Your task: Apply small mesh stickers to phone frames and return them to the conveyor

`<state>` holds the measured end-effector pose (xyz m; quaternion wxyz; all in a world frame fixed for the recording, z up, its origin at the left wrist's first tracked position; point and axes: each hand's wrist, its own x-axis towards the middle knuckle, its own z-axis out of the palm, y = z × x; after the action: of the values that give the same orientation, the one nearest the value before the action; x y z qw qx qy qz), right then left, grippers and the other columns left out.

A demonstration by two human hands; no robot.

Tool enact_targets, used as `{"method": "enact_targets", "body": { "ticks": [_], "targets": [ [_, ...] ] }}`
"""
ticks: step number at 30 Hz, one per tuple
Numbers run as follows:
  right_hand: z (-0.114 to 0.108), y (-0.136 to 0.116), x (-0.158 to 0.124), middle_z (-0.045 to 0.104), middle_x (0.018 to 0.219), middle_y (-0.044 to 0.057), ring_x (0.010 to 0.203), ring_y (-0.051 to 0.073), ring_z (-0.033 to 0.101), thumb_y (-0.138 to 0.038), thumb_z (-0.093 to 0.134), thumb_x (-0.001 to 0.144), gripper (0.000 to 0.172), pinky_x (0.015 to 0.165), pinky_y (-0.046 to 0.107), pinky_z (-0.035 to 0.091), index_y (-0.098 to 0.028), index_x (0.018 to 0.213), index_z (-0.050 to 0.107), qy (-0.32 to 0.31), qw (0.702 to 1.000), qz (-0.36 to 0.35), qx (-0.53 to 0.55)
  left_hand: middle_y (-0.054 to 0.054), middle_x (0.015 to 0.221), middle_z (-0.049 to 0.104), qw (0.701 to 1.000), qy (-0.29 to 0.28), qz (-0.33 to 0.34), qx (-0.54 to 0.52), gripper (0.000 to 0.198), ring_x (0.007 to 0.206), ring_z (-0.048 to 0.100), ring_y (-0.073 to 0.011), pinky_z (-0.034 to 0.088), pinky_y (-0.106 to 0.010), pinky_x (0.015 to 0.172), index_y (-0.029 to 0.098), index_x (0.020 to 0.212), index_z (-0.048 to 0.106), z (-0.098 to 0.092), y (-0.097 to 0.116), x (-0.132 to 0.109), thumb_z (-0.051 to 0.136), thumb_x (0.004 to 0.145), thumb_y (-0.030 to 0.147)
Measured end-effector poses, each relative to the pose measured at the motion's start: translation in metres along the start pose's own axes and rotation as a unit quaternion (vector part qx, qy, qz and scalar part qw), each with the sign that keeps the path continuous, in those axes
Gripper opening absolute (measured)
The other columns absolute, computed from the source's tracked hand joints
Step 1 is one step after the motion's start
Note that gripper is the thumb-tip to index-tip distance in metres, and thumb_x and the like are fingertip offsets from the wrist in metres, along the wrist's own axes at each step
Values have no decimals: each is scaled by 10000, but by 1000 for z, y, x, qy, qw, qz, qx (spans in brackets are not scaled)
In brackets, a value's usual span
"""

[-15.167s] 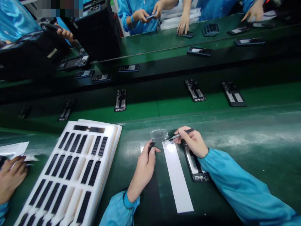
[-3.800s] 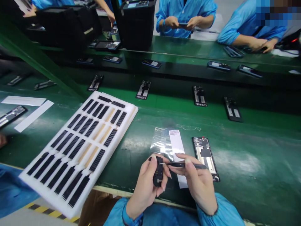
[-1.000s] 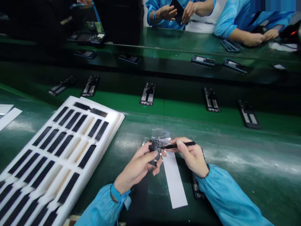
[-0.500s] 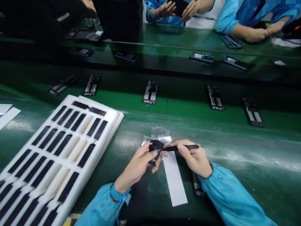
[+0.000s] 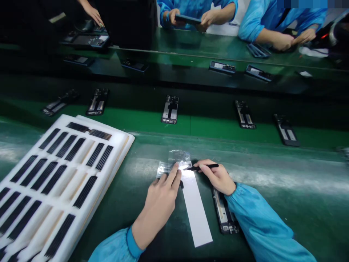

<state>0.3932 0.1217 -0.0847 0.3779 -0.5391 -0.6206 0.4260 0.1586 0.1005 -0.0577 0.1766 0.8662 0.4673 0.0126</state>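
Observation:
My left hand lies palm down, its index and middle fingers stretched onto a clear sheet of small dark dots. The end of a black flex cable pokes out under this hand; the rest of the cable and my thumb are hidden. My right hand is closed around black tweezers, whose tips touch the dotted sheet near my left fingertips. Beneath the sheet, a long white strip runs toward me. Beside my right wrist lies an opened phone body, partly covered by the sleeve.
On the left stands a white foam tray with rows of black strips in its slots. Several opened phone bodies, including one phone body, lie on the green line ahead. Across it, a co-worker's hands hold a dark flat device.
My left hand has turned palm down onto the dotted sheet, taking the black flex cable mostly out of sight. The tweezers have moved from the cable to the sheet. The view has shifted slightly.

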Motion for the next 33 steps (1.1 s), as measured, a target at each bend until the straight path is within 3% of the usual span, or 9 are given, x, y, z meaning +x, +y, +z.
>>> {"method": "enact_targets", "body": {
  "ticks": [3,7,13,24,33],
  "targets": [
    [-1,2,-1,779,973,78,836,223,738,-506,521,989,388,849,341,592,-218,946,777,-11,1000,-7,-19,-136,1562,408,997,-15,21,76,726,942,670,-282,610,-435,681,125,1448,480,0,3,-2,357,767,-93],
    [-6,5,-2,775,962,89,766,211,730,-478,495,1007,384,769,333,605,-206,967,764,1,1000,-14,-28,-97,1587,360,991,-24,43,126,740,914,660,-243,615,-375,672,123,1457,472,-1,6,0,391,750,-81],
    [-22,12,-3,768,958,92,753,200,728,-402,499,1021,342,671,295,600,-192,917,748,-7,999,-20,-41,-91,1600,320,989,-4,61,134,759,884,658,-228,608,-354,646,105,1461,462,1,9,5,404,729,-85],
    [-24,14,-3,772,960,75,737,183,735,-352,485,1033,289,709,282,601,-201,1026,731,-29,997,-42,-55,-111,1539,440,990,-5,61,130,681,913,664,-253,602,-364,642,119,1467,461,7,13,12,401,808,-40],
    [-25,11,0,772,971,70,849,175,743,-277,483,1035,240,803,252,580,-181,1048,702,-50,991,-94,-84,-124,1526,468,989,-13,69,131,717,935,666,-259,605,-373,643,109,1475,443,5,13,15,452,773,-39]
  ]
}}
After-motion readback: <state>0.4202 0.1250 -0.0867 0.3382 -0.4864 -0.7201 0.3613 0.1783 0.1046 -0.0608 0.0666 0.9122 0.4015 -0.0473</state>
